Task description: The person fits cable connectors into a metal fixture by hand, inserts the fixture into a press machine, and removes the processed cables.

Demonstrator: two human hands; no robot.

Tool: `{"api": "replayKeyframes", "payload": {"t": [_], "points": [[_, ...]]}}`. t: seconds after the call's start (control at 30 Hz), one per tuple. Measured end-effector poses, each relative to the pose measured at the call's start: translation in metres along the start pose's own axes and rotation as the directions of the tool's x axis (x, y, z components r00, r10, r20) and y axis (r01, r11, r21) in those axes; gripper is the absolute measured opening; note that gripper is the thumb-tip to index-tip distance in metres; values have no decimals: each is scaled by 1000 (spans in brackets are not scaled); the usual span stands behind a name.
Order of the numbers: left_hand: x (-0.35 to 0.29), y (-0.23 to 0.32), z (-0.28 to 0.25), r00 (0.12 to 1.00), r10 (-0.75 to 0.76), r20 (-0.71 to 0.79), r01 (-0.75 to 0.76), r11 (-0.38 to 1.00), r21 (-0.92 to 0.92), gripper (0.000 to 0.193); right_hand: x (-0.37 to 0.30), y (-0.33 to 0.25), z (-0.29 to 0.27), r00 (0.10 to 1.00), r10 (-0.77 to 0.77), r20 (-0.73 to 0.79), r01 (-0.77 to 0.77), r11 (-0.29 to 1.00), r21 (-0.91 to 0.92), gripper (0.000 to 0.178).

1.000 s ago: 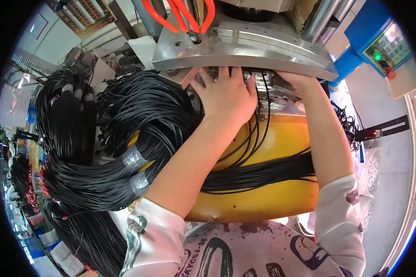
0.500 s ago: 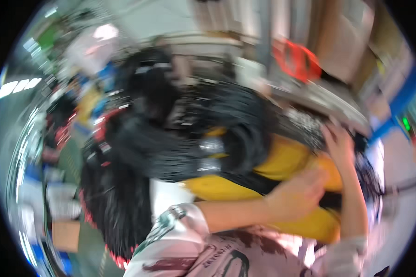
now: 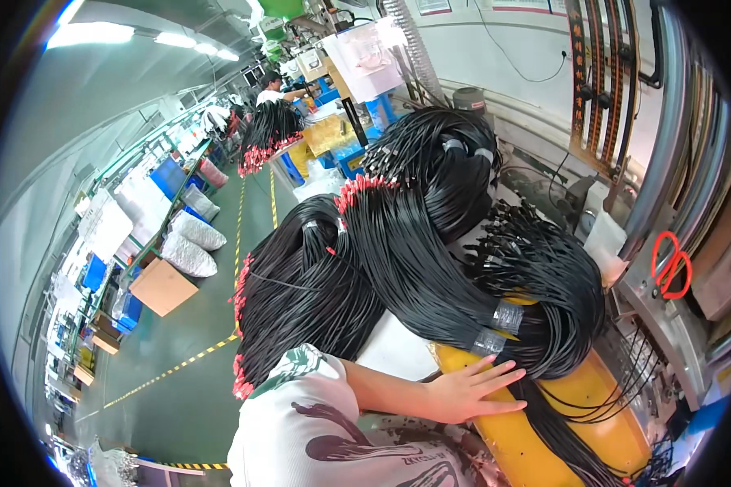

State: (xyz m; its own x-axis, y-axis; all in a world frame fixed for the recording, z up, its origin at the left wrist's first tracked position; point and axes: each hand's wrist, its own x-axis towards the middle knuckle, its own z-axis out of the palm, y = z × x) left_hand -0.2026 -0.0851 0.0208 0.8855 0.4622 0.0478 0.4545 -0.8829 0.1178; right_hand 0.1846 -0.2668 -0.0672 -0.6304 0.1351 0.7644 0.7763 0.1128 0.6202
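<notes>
Black cables [image 3: 551, 432] just beside left grip [image 3: 464, 395]

Holds left hand [image 3: 463, 396] spread over a yellow panel [image 3: 508, 445], near a taped black cable bundle [image 3: 455, 296], with red-tipped cables [image 3: 304, 300] left of that hand and a red loop [image 3: 689, 269] well right.

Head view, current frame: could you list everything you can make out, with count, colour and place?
Cable bundles: several, black, some red-tipped, centre
Tape bands: several, clear, around bundles
Work surface: one, yellow, lower right
Metal machine: one, grey, right
Loop: one, red, on the machine
Cardboard boxes: several, brown, left
Sacks: several, whitish, left
Floor lines: several, yellow, left
Ceiling lights: several, white, upper left
Co-worker: one, white top, background
Sleeve: one, white, patterned, bottom
Left hand: one, bare, spread over the work surface
</notes>
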Motion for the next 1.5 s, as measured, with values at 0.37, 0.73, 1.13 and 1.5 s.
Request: {"api": "replayKeyframes", "payload": {"t": [0.37, 0.73, 1.13, 1.5], "points": [[-6, 0, 17, 994, -20, -110, 20, 1000, 0, 86, 118, -23, -58, 350, 422, 836, -540, 820, -188, 44], [25, 34, 22, 894, 233, -383, -293, 950, -106, 90, 139, -16, -60, 448, 449, 773, -553, 818, -155, 38], [158, 71, 41, 916, 384, 116, -325, 879, -348, 43, 91, -4, -35, 202, 542, 816, -941, 338, 9, 25], [164, 3, 28, 907, 412, -82, -245, 360, -900, 31, 105, 62, 13, -239, 543, 805, -702, 476, -529, 34]]}}
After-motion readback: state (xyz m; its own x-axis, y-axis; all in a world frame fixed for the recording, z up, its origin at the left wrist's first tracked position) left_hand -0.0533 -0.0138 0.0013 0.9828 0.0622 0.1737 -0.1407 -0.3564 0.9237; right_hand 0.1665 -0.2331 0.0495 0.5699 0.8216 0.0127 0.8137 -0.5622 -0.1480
